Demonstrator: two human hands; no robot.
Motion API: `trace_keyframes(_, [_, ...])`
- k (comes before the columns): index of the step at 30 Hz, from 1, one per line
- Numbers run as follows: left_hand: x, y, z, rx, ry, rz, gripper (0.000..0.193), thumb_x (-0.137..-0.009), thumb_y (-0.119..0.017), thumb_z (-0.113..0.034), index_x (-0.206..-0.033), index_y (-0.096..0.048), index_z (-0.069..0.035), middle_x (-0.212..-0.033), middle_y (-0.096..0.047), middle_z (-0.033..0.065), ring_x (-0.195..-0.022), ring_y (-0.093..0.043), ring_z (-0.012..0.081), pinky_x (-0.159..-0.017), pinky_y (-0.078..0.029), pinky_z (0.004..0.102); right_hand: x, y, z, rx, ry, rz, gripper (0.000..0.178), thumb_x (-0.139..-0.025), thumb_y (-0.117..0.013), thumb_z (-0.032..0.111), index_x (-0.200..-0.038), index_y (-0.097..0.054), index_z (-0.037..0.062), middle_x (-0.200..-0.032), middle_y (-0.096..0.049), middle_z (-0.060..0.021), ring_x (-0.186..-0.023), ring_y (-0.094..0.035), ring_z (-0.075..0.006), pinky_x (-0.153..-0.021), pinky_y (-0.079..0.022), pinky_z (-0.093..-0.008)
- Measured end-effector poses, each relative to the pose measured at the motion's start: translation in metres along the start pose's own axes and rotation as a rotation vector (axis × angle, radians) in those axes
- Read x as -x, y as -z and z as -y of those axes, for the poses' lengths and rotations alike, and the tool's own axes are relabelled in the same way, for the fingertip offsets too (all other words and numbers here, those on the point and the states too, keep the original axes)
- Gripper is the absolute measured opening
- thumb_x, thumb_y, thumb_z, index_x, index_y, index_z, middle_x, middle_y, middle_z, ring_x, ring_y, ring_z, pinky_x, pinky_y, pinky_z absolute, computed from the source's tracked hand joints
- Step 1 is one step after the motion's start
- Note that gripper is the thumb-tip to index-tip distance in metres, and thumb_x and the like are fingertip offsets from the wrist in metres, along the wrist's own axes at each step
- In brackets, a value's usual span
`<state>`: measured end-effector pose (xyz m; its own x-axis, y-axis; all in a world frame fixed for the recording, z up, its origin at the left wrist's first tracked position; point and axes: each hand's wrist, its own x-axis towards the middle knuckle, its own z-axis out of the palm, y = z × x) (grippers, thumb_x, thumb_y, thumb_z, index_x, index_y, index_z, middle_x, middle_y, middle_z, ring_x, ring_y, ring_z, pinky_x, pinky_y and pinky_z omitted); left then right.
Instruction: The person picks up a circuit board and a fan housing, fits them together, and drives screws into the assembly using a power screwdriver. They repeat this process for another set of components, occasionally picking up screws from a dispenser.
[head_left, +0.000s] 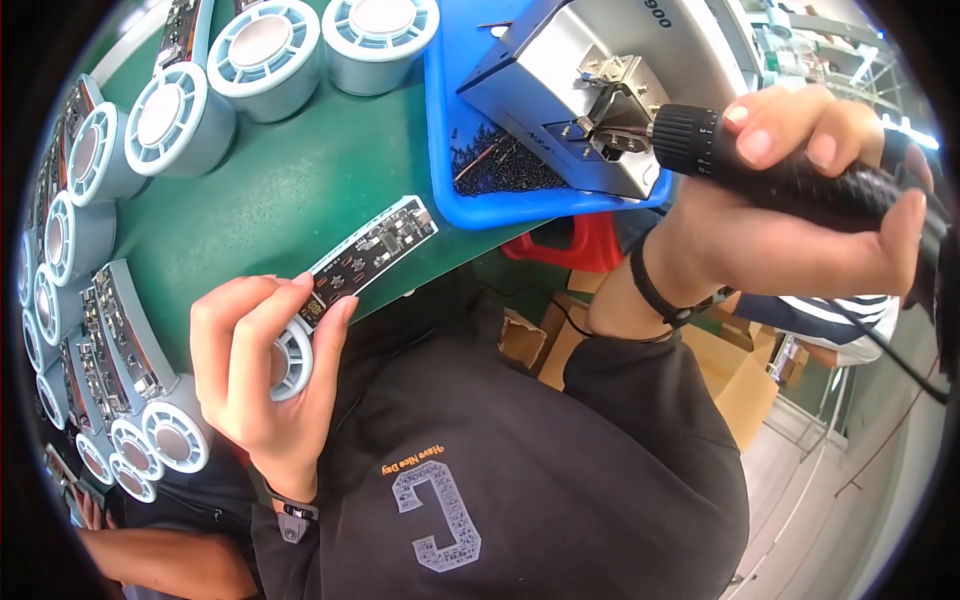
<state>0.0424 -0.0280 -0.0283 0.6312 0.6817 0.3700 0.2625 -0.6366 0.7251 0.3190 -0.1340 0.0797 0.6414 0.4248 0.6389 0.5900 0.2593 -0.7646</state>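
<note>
My left hand (270, 365) grips a light blue fan-like housing, its round slotted end (293, 362) partly hidden by my fingers. A black circuit board (375, 250) lies along the housing's handle, pointing up and to the right over the green mat. My right hand (800, 190) is wrapped round a black electric screwdriver (770, 170) held almost level. The screwdriver's tip end reaches the metal outlet of a silver screw feeder (560, 110); whether it touches a screw there is hidden. The feeder stands in a blue tray (490, 212).
Several light blue housings (180, 118) stand along the left and far side of the green mat (300, 180), many with boards. Loose black screws (505, 165) lie in the tray. Beyond the mat's edge are a red object (575, 245), cardboard boxes (715, 380) and another person's arm (170, 565).
</note>
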Motion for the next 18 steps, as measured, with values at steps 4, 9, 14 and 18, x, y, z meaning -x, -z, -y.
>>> trace_keyframes(4, [-0.006, -0.006, -0.008, -0.004, 0.005, -0.005, 0.04, -0.069, -0.096, 0.001, -0.103, -0.075, -0.002, -0.1, -0.067, 0.0098, -0.087, -0.066, 0.0258, -0.072, -0.054, 0.037, 0.001, 0.006, 0.003, -0.129, -0.027, 0.038, 0.044, -0.096, -0.05, 0.052, -0.106, -0.058, 0.01, -0.073, -0.047, -0.0049, -0.048, -0.047, -0.0205, -0.047, -0.042, -0.0356])
trace_keyframes(9, [-0.006, 0.0, -0.002, 0.009, -0.002, 0.009, 0.039, -0.068, -0.096, 0.0, -0.102, -0.076, -0.003, -0.097, -0.068, 0.0095, -0.085, -0.066, 0.026, -0.07, -0.053, 0.0374, 0.023, -0.01, 0.018, -0.358, -0.079, 0.129, 0.041, -0.096, -0.052, 0.049, -0.105, -0.058, 0.0088, -0.073, -0.046, -0.0041, -0.048, -0.045, -0.0186, -0.048, -0.041, -0.0348])
trace_keyframes(14, [-0.012, -0.002, 0.002, 0.01, -0.047, -0.02, 0.038, -0.068, -0.096, -0.001, -0.1, -0.076, -0.003, -0.094, -0.068, 0.0085, -0.084, -0.065, 0.0261, -0.068, -0.052, 0.0376, 0.021, -0.01, 0.035, -0.177, 0.257, 0.036, 0.039, -0.096, -0.053, 0.046, -0.108, -0.056, 0.0087, -0.071, -0.044, -0.0027, -0.047, -0.042, -0.0162, -0.048, -0.04, -0.0345])
trace_keyframes(18, [-0.009, -0.001, -0.002, 0.016, -0.016, -0.017, 0.038, -0.068, -0.096, -0.002, -0.1, -0.076, -0.003, -0.093, -0.068, 0.0081, -0.083, -0.065, 0.0257, -0.068, -0.051, 0.0374, -0.001, -0.002, 0.021, -0.09, 0.206, -0.074, 0.038, -0.096, -0.052, 0.045, -0.108, -0.054, 0.0088, -0.071, -0.044, -0.0031, -0.046, -0.041, -0.0167, -0.048, -0.04, -0.0342])
